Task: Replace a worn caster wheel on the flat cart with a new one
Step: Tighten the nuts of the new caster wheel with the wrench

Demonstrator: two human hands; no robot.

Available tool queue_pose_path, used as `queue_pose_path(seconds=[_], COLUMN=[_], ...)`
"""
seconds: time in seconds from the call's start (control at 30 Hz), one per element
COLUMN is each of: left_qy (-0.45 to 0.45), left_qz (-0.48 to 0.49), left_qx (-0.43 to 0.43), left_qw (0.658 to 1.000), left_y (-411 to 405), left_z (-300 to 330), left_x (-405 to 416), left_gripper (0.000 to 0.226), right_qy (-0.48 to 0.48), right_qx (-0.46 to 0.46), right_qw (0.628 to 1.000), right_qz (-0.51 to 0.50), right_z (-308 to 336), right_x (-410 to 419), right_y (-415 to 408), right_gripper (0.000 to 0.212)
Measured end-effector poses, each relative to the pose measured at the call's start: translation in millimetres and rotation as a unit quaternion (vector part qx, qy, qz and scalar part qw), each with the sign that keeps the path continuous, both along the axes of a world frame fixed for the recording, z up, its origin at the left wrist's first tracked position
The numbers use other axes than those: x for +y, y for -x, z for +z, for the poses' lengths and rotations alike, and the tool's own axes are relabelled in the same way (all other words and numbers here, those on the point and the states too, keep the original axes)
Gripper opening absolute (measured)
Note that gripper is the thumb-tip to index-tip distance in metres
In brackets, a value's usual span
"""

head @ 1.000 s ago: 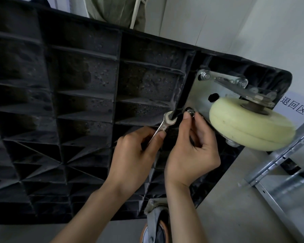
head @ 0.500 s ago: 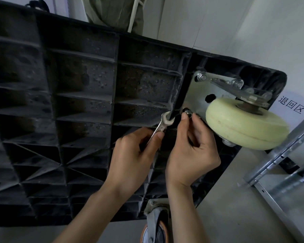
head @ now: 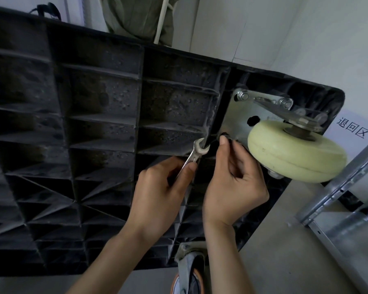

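The black ribbed underside of the flat cart [head: 98, 128] stands on edge, facing me. A cream caster wheel [head: 295, 153] on a metal mounting plate [head: 236, 122] sits at the cart's upper right corner, with two nuts along the plate's top. My left hand [head: 157, 196] grips a silver open-end wrench [head: 198, 151], its jaw just left of the plate's lower left corner. My right hand [head: 234, 183] pinches a small fastener [head: 224, 137] at that corner with thumb and forefinger; the fastener is mostly hidden by the fingertips.
Another caster with an orange-rimmed wheel [head: 187, 274] lies on the grey surface below the cart. Grey metal shelving rails [head: 336, 200] run at the right. A white sign with characters [head: 353, 128] hangs on the wall behind. A person in olive clothing [head: 136, 15] stands behind the cart.
The view has shifted slightly. My right fingertips have closed over the fastener, hiding its shiny head. The wrench stays just left of the plate corner.
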State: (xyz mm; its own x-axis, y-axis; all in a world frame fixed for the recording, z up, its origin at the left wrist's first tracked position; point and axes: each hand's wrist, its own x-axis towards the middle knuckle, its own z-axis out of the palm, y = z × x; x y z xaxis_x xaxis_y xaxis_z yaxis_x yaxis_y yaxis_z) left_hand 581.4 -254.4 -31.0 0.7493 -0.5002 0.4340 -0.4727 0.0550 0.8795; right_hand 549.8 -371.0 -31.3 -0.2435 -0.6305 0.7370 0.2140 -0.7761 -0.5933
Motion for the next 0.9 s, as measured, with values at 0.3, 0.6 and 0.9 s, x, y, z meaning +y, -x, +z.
queue_pose_path(seconds=[0.3, 0.6, 0.9], left_qy=[-0.002, -0.006, -0.006], left_qz=[0.003, 0.003, 0.008], left_qx=[-0.006, -0.009, -0.011], left_qw=[1.000, 1.000, 1.000], left_y=[2, 2, 3], left_z=[0, -1, -3], left_x=[0, 1, 2], left_gripper=[0.036, 0.037, 0.038], right_qy=[-0.038, -0.074, -0.028], right_qx=[-0.019, -0.072, -0.037], right_qw=[0.999, 0.993, 0.997], right_qz=[0.002, 0.063, 0.067], right_z=[6, 3, -4], right_x=[3, 9, 9], right_y=[-3, -6, -3], right_gripper=[0.029, 0.024, 0.028])
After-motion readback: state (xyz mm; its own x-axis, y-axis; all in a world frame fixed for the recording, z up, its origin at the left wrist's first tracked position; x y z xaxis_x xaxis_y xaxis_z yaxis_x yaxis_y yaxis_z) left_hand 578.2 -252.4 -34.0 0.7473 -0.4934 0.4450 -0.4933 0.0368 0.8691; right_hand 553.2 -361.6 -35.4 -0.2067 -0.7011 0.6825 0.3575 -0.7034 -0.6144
